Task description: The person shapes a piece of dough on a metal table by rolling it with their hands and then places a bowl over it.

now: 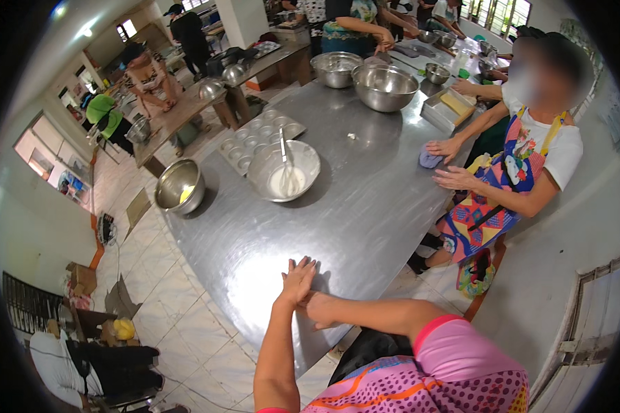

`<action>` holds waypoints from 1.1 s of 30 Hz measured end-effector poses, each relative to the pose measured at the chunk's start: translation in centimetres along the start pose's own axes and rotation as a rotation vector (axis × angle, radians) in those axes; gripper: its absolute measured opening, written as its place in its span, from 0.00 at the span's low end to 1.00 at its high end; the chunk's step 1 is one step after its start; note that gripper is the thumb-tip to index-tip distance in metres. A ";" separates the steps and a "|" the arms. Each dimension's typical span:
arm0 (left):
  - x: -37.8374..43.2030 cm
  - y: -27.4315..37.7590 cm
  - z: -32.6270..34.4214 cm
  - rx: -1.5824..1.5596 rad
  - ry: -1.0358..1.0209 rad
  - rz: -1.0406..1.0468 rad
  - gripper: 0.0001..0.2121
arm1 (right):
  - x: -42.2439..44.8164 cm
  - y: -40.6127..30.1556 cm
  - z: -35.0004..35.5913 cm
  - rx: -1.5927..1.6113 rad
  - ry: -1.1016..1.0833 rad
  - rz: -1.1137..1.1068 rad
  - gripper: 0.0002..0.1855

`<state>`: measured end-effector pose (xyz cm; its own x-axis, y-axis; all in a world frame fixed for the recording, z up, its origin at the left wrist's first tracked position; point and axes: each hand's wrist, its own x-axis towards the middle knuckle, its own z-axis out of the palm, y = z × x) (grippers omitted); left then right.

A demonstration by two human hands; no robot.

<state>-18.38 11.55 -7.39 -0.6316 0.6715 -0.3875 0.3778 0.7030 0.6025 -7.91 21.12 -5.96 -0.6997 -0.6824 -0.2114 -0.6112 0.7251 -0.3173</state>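
Over the near end of the stainless steel table [248,232], my left hand [298,283] is spread with its fingers apart and nothing visible in it. My right hand [318,310] meets it at the wrist; part of it is hidden behind the left, and whether it holds anything cannot be made out. Beyond them stands a metal bowl [310,178] with white batter and a wire whisk [286,165] leaning in it. Behind that bowl lies a muffin tin [245,139]. To the left is a deep steel bowl [169,183] with something yellow inside.
On the right, a co-worker in a colourful apron touches a lump of purple dough [430,156]. Farther back are large steel bowls [385,93] and a rectangular pan [439,121] holding a yellow block. A small white bit [352,136] lies mid-table. Several people work beyond.
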 end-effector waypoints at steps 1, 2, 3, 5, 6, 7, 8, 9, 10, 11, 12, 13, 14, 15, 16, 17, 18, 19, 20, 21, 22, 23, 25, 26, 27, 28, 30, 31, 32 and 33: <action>0.1 0.3 1.0 -0.063 0.028 -0.003 0.26 | -1.2 0.6 1.5 -0.044 0.109 -0.044 0.43; -0.8 0.0 1.8 -0.056 0.047 -0.043 0.27 | -1.8 0.1 1.0 0.066 0.041 -0.045 0.38; -1.8 -0.1 2.8 -0.049 0.102 -0.082 0.28 | -2.4 -0.2 0.2 0.171 -0.030 -0.046 0.33; -3.6 1.9 5.2 -0.138 0.273 -0.043 0.30 | -5.3 0.5 1.3 0.430 0.196 -0.050 0.21; -4.9 1.3 6.3 -0.141 0.376 -0.042 0.31 | -6.4 -0.7 0.5 0.662 0.204 0.103 0.18; -6.1 0.9 7.4 -0.145 0.475 -0.038 0.32 | -7.8 -1.6 -0.5 0.891 0.204 0.266 0.15; -6.6 1.5 8.5 -0.127 0.543 -0.055 0.37 | -9.4 -1.1 0.7 0.855 0.291 0.376 0.14; -6.6 2.9 9.1 -0.100 0.589 -0.073 0.39 | -11.3 -0.6 2.4 0.815 0.371 0.491 0.13; -6.7 4.4 9.5 -0.077 0.633 -0.094 0.41 | -13.3 -0.4 3.3 0.788 0.476 0.595 0.12; -6.5 5.2 9.5 -0.050 0.676 -0.120 0.43 | -15.1 -0.2 4.0 0.760 0.582 0.693 0.11; -5.6 4.8 9.3 -0.005 0.692 -0.092 0.46 | -16.5 0.1 5.4 0.831 0.641 0.764 0.12; -4.4 5.2 8.7 0.041 0.652 -0.088 0.46 | -18.1 0.8 7.3 0.896 0.699 0.850 0.12; -3.1 5.3 7.6 0.092 0.611 -0.092 0.45 | -18.8 1.6 8.3 0.968 0.754 0.931 0.12; -1.8 5.1 6.4 0.149 0.569 -0.105 0.45 | -18.5 1.9 7.9 0.957 0.758 0.969 0.13; -0.8 5.3 5.2 0.185 0.544 -0.133 0.43 | -18.1 1.6 6.4 0.948 0.760 1.010 0.13; 0.1 5.2 4.7 0.195 0.534 -0.163 0.42 | -17.2 1.6 5.3 0.938 0.761 1.050 0.14; 1.3 5.5 4.2 0.207 0.525 -0.178 0.41 | -16.2 2.3 4.8 0.839 0.826 0.992 0.17; 2.3 5.8 3.7 0.220 0.515 -0.194 0.40 | -15.0 3.1 4.6 0.741 0.886 0.932 0.19; 3.2 5.9 3.2 0.229 0.512 -0.217 0.38 | -13.7 4.0 4.5 0.644 0.943 0.870 0.22; 4.2 5.7 2.7 0.227 0.525 -0.227 0.37 | -12.1 4.8 4.4 0.675 0.906 0.860 0.26; 5.1 5.3 2.4 0.225 0.539 -0.237 0.37 | -10.1 5.8 4.2 0.705 0.869 0.849 0.30; 6.2 5.1 2.0 0.217 0.555 -0.242 0.37 | -8.0 7.0 3.8 0.725 0.892 0.796 0.32; 8.3 4.7 1.4 0.197 0.660 -0.255 0.34 | -3.4 9.8 3.6 0.710 0.928 0.685 0.35; 9.2 4.4 1.2 0.187 0.710 -0.260 0.33 | -1.1 11.2 3.6 0.673 0.938 0.627 0.36; 9.9 3.4 1.1 0.005 0.797 -0.277 0.32 | 1.2 12.4 2.7 0.655 0.846 0.672 0.37; 10.5 2.1 1.3 -0.178 0.879 -0.296 0.30 | 3.3 13.3 1.7 0.636 0.751 0.714 0.38; 11.0 1.4 1.5 -0.837 1.151 -0.254 0.25 | 6.0 14.2 -0.8 0.588 0.662 0.683 0.40; 10.8 0.6 0.9 -1.146 1.186 -0.239 0.25 | 7.0 14.5 -2.0 0.563 0.622 0.671 0.40; 10.3 -0.8 0.1 -1.459 1.206 -0.216 0.25 | 8.1 14.8 -2.9 0.537 0.576 0.672 0.41; 9.7 -1.8 -0.4 -1.775 1.212 -0.188 0.25 | 9.0 15.1 -3.7 0.511 0.527 0.670 0.42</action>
<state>-25.45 16.68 -11.92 -0.8544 -0.3051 -0.4206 -0.1317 -0.6558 0.7433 -24.80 26.24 -9.22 -0.9930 0.0722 -0.0937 0.1165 0.7341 -0.6690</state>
